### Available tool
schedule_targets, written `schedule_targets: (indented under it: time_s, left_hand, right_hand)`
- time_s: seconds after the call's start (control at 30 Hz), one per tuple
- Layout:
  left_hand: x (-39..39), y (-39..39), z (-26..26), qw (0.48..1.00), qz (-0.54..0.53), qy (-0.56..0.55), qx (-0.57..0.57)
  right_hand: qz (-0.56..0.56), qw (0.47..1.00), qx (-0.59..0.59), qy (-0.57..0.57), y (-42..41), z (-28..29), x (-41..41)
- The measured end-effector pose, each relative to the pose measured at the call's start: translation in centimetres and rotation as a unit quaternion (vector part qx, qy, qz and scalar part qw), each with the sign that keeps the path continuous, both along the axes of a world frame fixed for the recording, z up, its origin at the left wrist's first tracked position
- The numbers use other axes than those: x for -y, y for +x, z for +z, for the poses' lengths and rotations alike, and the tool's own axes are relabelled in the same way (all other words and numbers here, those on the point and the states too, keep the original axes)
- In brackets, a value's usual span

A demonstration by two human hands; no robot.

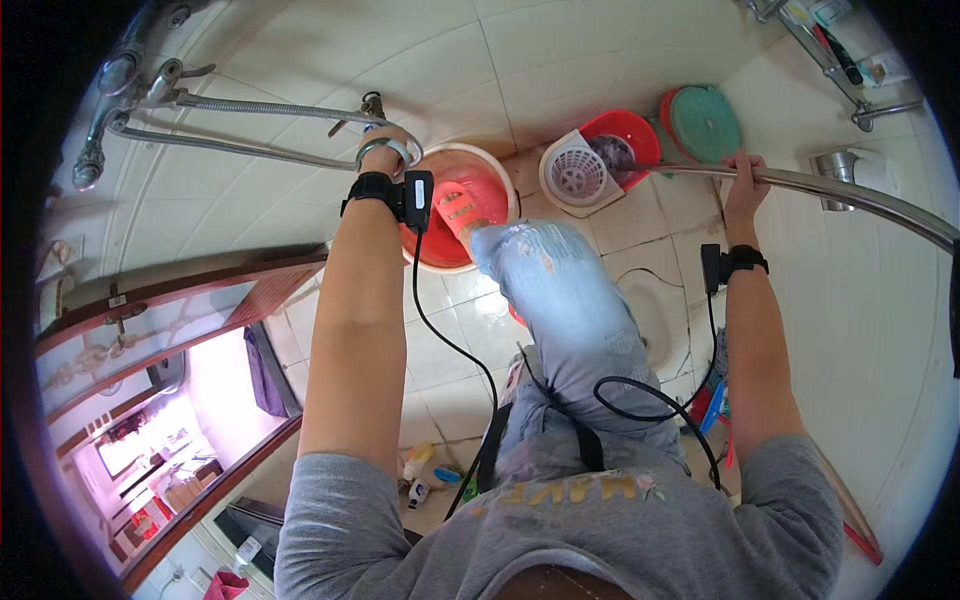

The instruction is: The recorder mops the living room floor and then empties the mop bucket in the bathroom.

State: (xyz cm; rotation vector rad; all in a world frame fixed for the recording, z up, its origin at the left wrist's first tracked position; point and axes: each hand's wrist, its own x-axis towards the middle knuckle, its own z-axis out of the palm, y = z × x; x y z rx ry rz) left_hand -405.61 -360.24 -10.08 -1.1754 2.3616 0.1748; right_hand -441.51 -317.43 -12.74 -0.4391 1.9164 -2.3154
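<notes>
My left hand [384, 142] is at the wall tap [371, 105], beside the hanging loop of a metal shower hose [262, 109]; its fingers are mostly hidden. Below it stands a red basin [495, 161] with a pale rim, and my foot in an orange-pink slipper [456, 208] is over or in it. My right hand [744, 180] grips the metal pole [840, 184] of a mop. The dark mop head [611, 152] rests in a red mop bucket [641, 135] with a white wringer basket [576, 175].
A green round lid or basin [703, 124] leans at the back wall. A squat toilet pan [660, 330] lies in the tiled floor. Bottles [418, 493] stand behind me. A brown door frame [225, 480] is at the left, a metal shelf [817, 52] at the upper right.
</notes>
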Motion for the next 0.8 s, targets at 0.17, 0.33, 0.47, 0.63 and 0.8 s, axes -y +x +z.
schedule_targets:
  time_s: [0.17, 0.33, 0.47, 0.63, 0.8]
  left_hand:
    - [1.1, -0.2, -1.6, 0.964, 0.227, 0.07, -0.122]
    - [2.9, 0.6, -4.6, 0.962, 0.225, 0.07, -0.137]
    - [3.3, 1.1, -5.1, 0.971, 0.182, 0.058, -0.142]
    - [1.1, 0.7, -2.8, 0.92, 0.304, 0.106, -0.224]
    - [-2.0, -0.5, 1.3, 0.894, 0.351, 0.078, -0.266]
  right_hand:
    - [-0.002, 0.999, -0.034, -0.001, -0.2, 0.3, 0.0]
    - [0.001, 0.999, -0.04, 0.002, 0.2, -0.5, -0.5]
    - [0.013, 0.999, -0.046, -0.012, 0.2, -0.8, -0.7]
    - [0.039, 0.998, -0.024, -0.051, 0.3, -0.7, -0.9]
    - [-0.014, 1.0, -0.007, -0.016, 0.1, -0.9, -1.9]
